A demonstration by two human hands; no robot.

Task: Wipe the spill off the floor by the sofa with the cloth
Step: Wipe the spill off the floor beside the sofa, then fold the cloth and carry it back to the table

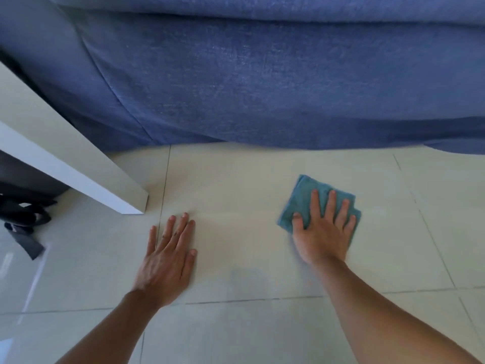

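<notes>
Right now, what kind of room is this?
Probably a living room at home: a big blue fabric sofa, a pale tiled floor and a white table leg beside it.

My right hand (324,232) lies flat on the cloth (301,200), which lies on the floor (236,179) just before the sofa (262,82). My left hand (168,258) rests flat on the floor well to the cloth's left. A table leg (86,164) stands further left, beyond that hand. Behind the leg, at the far left, lies what may be a strap (23,232).
</notes>
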